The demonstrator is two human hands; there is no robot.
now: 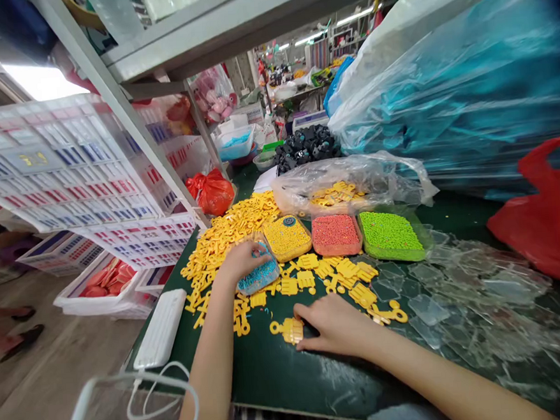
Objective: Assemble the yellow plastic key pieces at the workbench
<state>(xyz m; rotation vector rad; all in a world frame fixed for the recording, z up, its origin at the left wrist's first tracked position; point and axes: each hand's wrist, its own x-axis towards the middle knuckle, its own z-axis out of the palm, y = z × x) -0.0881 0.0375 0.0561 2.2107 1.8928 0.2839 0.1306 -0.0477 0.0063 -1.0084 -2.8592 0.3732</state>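
Note:
My left hand (244, 261) reaches over a small clear tray of blue beads (258, 277). Its fingers are curled together at the beads, and whatever they pinch is too small to see. On the table edge nearest me, my right hand (333, 326) holds a flat yellow plastic piece with a ring at one end (288, 330) between thumb and forefinger. Beside the blue tray stand trays of yellow beads (289, 241), red beads (335, 235) and green beads (391, 235). Many similar yellow pieces (231, 229) are heaped behind and left of my left hand.
Clear plastic pieces (477, 286) spread over the table's right side, near a red bag (544, 217). A white power bank (161, 328) with a cable lies at the left edge. Behind are a clear bag (350, 183), black parts (308, 146) and large blue-filled bags (463, 88). White crates (60, 161) stand left.

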